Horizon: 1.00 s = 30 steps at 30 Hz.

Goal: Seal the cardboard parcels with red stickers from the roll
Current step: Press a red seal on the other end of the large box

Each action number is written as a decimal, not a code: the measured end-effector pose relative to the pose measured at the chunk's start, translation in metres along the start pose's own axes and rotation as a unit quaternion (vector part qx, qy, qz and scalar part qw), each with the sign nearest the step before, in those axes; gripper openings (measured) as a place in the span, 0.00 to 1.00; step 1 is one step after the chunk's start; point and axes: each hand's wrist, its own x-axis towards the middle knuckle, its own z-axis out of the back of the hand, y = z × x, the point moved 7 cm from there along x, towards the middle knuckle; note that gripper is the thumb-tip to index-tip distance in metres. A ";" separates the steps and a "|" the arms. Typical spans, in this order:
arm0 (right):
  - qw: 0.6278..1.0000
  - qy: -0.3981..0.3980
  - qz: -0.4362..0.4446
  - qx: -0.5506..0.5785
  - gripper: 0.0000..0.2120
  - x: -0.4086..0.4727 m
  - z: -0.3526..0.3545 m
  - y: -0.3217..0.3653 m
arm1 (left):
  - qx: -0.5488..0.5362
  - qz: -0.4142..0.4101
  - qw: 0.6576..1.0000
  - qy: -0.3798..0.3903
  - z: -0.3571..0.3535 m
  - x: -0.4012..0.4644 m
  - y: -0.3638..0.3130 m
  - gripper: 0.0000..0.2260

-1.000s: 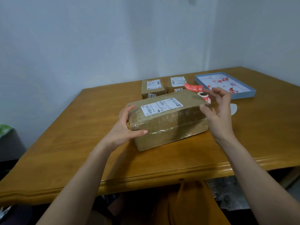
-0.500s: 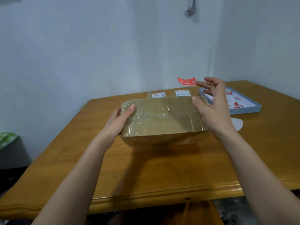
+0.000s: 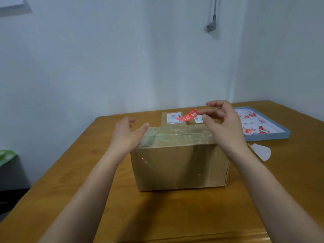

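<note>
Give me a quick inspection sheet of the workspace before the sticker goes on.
Surface: wooden table, bare in front of the box.
Job's things: large parcel standing upright, taped; red sticker above its top; two small parcels behind.
Clutter: blue tray with red scraps; white backing paper beside it.
Hands: left hand open at the parcel's upper left corner; right hand pinches the sticker.
Cables: grey cord hanging on the wall.
Surroundings: white walls; green item at far left.

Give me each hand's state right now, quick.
Left hand: open, fingers straight, beside the big cardboard parcel's left top edge.
Right hand: a red sticker hangs from its fingertips above the parcel.
</note>
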 end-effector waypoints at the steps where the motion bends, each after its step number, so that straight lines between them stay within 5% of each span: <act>1: 1.000 0.003 0.005 0.006 0.12 0.000 -0.001 0.001 | -0.016 -0.030 0.999 -0.018 0.001 0.000 -0.010 0.21; 4: 0.999 0.009 0.019 0.027 0.12 0.001 -0.007 0.006 | -0.095 -0.085 0.992 0.019 -0.007 -0.007 -0.041 0.14; 9: 0.998 0.012 0.049 0.040 0.11 0.001 -0.013 0.012 | -0.165 -0.089 0.973 0.134 -0.033 -0.011 -0.064 0.19; 14: 0.998 0.012 0.042 0.054 0.11 0.004 -0.013 0.009 | -0.172 -0.085 0.970 0.150 -0.043 -0.004 -0.063 0.04; 30: 0.999 0.012 -0.032 -0.018 0.05 0.026 -0.020 -0.027 | -0.162 -0.047 0.978 0.126 -0.050 0.012 -0.040 0.04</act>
